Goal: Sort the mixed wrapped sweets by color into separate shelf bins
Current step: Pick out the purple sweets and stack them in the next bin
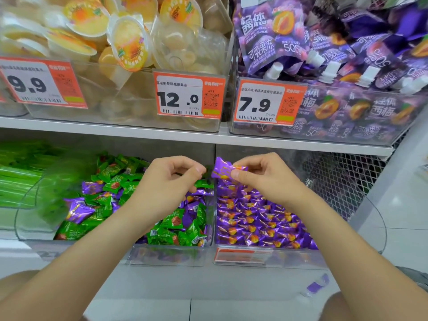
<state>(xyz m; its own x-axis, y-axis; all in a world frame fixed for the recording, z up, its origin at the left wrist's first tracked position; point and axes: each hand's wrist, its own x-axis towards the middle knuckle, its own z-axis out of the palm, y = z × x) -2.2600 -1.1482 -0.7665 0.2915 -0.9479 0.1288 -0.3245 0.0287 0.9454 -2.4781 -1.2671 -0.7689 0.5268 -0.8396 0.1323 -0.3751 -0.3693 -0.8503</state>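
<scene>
Two clear bins stand side by side on the lower shelf. The left bin (170, 254) holds green sweets (172, 222) mixed with purple sweets (80, 210). The right bin (301, 258) holds only purple sweets (252, 224). My right hand (261, 176) pinches one purple sweet (222, 169) between thumb and fingers, above the back of the right bin near the divider between the bins. My left hand (166, 181) hovers over the left bin with curled fingers and thumb close together; I cannot see whether it pinches anything.
The upper shelf carries bins of yellow jelly cups (129, 42) and purple pouches (324, 54), with price tags (188, 96) on their fronts. Green packs (16, 172) fill a bin at far left. A wire mesh panel (338, 179) closes the right. A purple wrapper (318, 284) lies on the floor.
</scene>
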